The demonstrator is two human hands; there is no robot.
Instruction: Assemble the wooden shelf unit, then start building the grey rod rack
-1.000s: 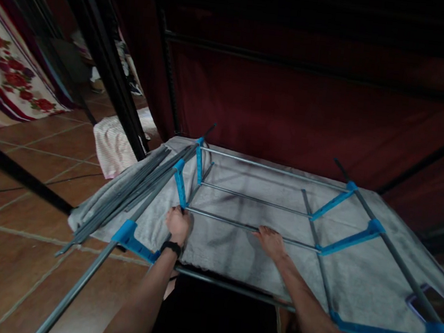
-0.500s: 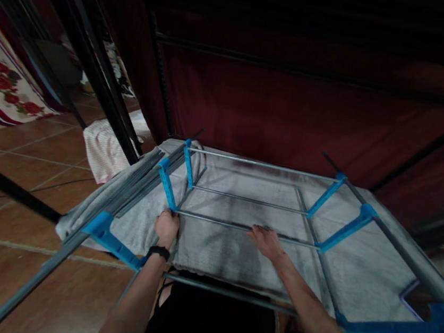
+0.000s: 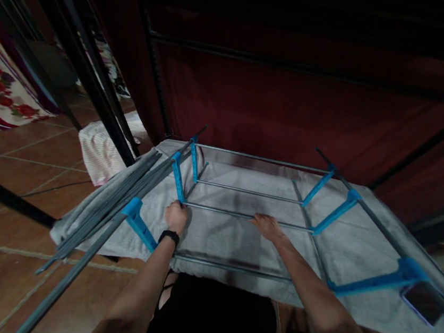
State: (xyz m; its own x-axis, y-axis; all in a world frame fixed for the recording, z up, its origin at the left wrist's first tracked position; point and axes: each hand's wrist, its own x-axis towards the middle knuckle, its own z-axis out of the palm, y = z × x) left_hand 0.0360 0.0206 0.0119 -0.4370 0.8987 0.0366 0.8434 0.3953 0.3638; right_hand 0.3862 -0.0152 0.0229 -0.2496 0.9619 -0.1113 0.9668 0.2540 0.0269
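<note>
A frame of grey metal rods and blue plastic connectors (image 3: 330, 217) lies on a grey cloth (image 3: 357, 246) in front of me. My left hand (image 3: 176, 217), with a black band on the wrist, is closed around the frame where a cross rod (image 3: 220, 211) meets a blue connector (image 3: 178, 178). My right hand (image 3: 267, 227) rests flat on the same cross rod, fingers stretched forward. The frame's long side rods (image 3: 73, 272) stick out toward me on both sides.
A bundle of loose grey rods (image 3: 123, 187) lies along the cloth's left edge. A phone (image 3: 423, 301) sits on the cloth at the right. Dark red fabric (image 3: 293, 105) on a black frame stands behind. A striped cloth (image 3: 99, 147) lies on the tiled floor (image 3: 12, 175) at left.
The view has shifted slightly and the frame sits a little differently in it. Both hands stay on the same cross rod, the left at the corner joint, the right near the middle.
</note>
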